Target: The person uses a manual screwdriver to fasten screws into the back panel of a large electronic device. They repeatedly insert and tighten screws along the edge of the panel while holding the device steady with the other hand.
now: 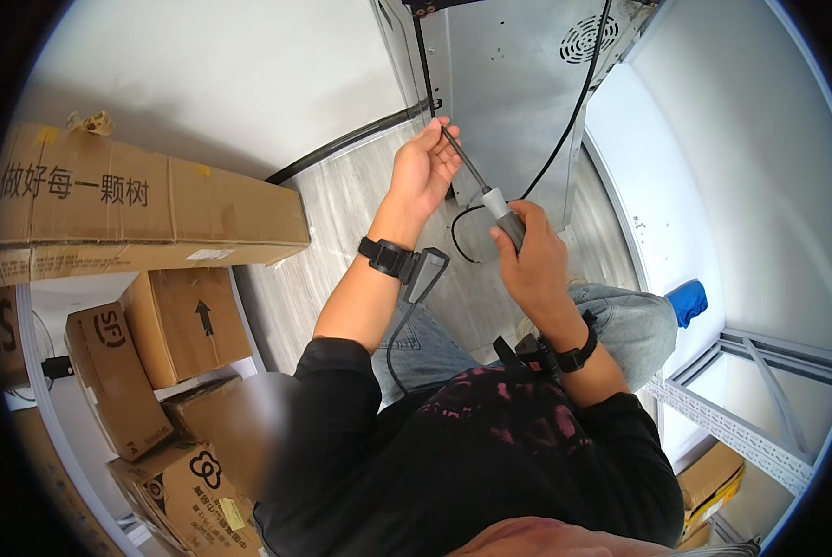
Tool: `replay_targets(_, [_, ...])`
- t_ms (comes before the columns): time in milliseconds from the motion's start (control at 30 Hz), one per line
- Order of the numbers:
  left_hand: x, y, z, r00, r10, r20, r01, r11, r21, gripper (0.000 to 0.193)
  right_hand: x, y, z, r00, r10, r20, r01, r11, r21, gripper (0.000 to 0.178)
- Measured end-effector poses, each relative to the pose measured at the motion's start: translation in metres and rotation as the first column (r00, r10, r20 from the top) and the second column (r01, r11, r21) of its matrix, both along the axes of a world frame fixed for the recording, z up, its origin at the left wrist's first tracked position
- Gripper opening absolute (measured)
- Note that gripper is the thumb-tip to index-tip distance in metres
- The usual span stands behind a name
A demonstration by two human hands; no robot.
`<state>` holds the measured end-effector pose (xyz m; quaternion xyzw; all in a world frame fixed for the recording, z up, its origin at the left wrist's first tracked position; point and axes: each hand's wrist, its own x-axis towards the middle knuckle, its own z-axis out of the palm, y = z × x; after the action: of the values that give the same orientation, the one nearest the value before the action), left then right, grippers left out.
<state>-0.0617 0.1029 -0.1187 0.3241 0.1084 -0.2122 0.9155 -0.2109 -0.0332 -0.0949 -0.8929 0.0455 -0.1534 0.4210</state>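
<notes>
My right hand (537,265) is closed around the grey handle of a screwdriver (506,220). Its long dark shaft slants up and left toward the back panel of a grey metal cabinet (504,111). At the shaft's far end, the thumb and forefinger of my left hand (425,172) pinch the tip, with the other fingers loosely curled. Whether a small screw sits between those fingertips cannot be made out. Just beyond them, a black cable (424,65) runs down the cabinet's left edge.
A second black cable (574,121) hangs across the cabinet and curls near the wood-look floor (342,204). Cardboard boxes (240,213) fill a shelf on the left. At right are a metal rack (736,427) and a blue cloth-like item (687,304). Both wrists wear strapped devices.
</notes>
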Motion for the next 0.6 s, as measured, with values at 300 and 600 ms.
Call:
replay_targets(300, [0.021, 0.002, 0.023, 0.991, -0.109, 0.071, 0.098, 0.984, 0.148, 0.019, 0.011, 0.010, 0.011, 0.993, 0.063, -0.096, -0.020, 0.920, 0.392, 0.028])
replay_targets(600, [0.028, 0.004, 0.024, 0.989, -0.097, 0.112, 0.060, 0.954, 0.293, 0.023, 0.022, 0.014, 0.011, 0.978, 0.125, -0.166, -0.007, 0.818, 0.575, 0.027])
